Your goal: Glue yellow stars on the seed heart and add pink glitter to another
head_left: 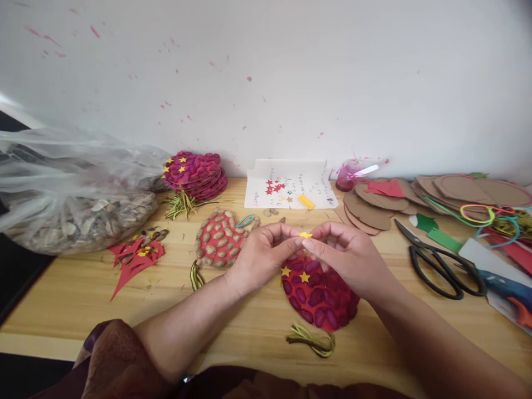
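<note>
My left hand (261,252) and my right hand (347,254) meet over the middle of the wooden table (75,299), fingertips pinched together on a small yellow star sticker (305,235). Just below them lies a red strawberry-shaped craft (318,296) covered in dark pink shells, with two yellow stars stuck near its top. A green and yellow string tassel (311,339) sits at its lower tip. Left of my hands lies another red strawberry shape (219,238) covered in plain beige shells.
A clear bag of shells (78,213) fills the left. A stack of finished pink crafts (195,174) and a sticker sheet (288,185) lie by the wall. Cardboard cutouts (374,208), black scissors (436,263), rubber bands (486,213) and a glue gun (509,288) crowd the right. Red paper scraps (135,257) lie front left.
</note>
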`<state>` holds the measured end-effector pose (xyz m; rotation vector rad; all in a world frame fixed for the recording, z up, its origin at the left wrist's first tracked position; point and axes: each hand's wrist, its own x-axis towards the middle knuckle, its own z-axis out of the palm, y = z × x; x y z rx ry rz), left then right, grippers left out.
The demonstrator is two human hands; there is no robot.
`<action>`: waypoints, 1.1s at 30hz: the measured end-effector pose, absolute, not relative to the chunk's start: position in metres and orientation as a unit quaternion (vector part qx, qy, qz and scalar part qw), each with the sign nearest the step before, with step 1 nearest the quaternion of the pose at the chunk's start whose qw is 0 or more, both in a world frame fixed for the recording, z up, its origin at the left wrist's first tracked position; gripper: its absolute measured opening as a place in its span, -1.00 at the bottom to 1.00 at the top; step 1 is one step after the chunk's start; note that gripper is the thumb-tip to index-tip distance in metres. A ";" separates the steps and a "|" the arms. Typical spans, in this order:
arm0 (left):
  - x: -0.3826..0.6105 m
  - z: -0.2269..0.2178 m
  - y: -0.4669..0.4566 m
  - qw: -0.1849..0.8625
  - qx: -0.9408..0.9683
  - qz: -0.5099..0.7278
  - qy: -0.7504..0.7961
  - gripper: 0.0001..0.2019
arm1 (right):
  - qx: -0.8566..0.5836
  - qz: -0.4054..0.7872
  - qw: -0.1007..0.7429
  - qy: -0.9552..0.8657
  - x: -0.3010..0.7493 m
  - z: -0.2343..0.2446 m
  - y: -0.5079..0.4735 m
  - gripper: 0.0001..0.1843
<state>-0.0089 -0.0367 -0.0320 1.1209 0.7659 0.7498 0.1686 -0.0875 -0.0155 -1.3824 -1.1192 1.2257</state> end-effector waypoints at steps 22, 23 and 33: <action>-0.008 -0.033 -0.035 0.755 0.471 0.326 0.320 -0.65 | -0.602 0.404 0.470 -0.503 0.168 -0.017 -0.090 -0.84; -0.008 -0.033 -0.035 0.753 0.469 0.330 0.323 -0.67 | -0.607 0.379 0.474 -0.513 0.167 -0.018 -0.091 -0.85; -0.005 -0.034 -0.040 0.738 0.455 0.343 0.362 -0.66 | -0.599 0.058 0.464 -0.650 0.159 -0.022 -0.099 -0.91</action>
